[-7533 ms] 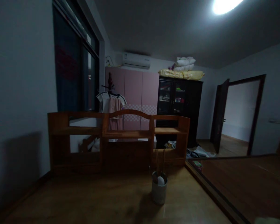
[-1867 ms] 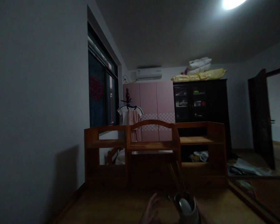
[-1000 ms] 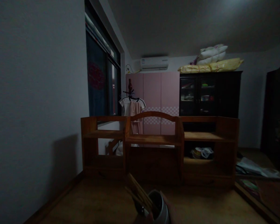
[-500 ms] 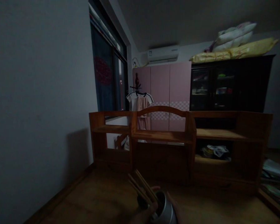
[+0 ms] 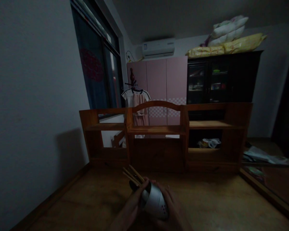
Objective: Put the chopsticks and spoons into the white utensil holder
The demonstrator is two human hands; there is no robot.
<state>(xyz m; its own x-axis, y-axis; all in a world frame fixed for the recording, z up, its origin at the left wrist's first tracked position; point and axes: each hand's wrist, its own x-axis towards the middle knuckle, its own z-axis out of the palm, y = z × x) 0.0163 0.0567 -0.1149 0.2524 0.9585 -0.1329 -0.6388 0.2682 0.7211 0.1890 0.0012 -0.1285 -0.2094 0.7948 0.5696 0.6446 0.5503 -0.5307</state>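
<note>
A silvery metal utensil holder (image 5: 155, 201) with small holes near its base is tilted, its mouth toward the upper left. My right hand (image 5: 172, 203) wraps around its right side. At the mouth, my left hand (image 5: 135, 202) is closed on several wooden chopsticks (image 5: 136, 175), whose ends stick out up and to the left. Beside them shows a dark rounded piece (image 5: 133, 186), too dim to name. The chopsticks' lower ends are hidden by the left hand and the holder. Both hands are above the wooden tabletop (image 5: 91, 199).
A wooden shelf unit (image 5: 156, 129) stands along the tabletop's far edge, with a plastic bag (image 5: 212, 142) in its right compartment. On the left is a white wall (image 5: 38, 96). Clear plastic-wrapped things (image 5: 262, 156) lie beyond the right edge.
The holder has come higher into view and leans further left, showing its perforated base end. Both hands and the chopsticks moved with it. The camera view has turned slightly right and down.
</note>
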